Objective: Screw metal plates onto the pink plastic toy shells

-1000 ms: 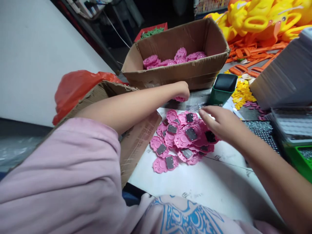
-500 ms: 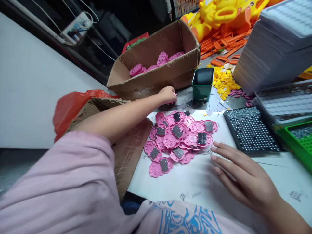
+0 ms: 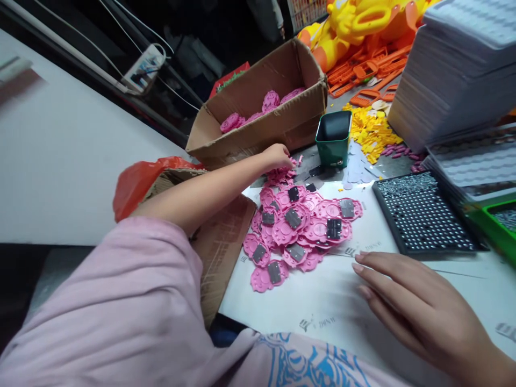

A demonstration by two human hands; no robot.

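My left hand (image 3: 278, 157) reaches across to the far side of the work surface, its fingers curled over a heap of small pink plastic pieces (image 3: 280, 176). Small pink pieces poke out at its fingertips; how many it grips is hidden. Below lies a pile of pink plastic casings (image 3: 290, 228), several bearing dark square plates. Right of this pile, my right hand (image 3: 419, 306) hovers low over the white sheet (image 3: 278, 312), fingers stretched out and holding nothing.
A cardboard box (image 3: 258, 131) with pink parts stands behind. Nearby are a green square cup (image 3: 334, 140), yellow pieces (image 3: 368, 131), and a black tray of screws (image 3: 429, 212). A tall stack of white trays (image 3: 447, 86) rises at right; a green tray (image 3: 494, 228) sits at the edge.
My left hand has lifted slightly off the small pink heap, showing more of it, with pink bits at the fingertips. The right hand has drawn back a little from the casings. The view has shifted slightly.
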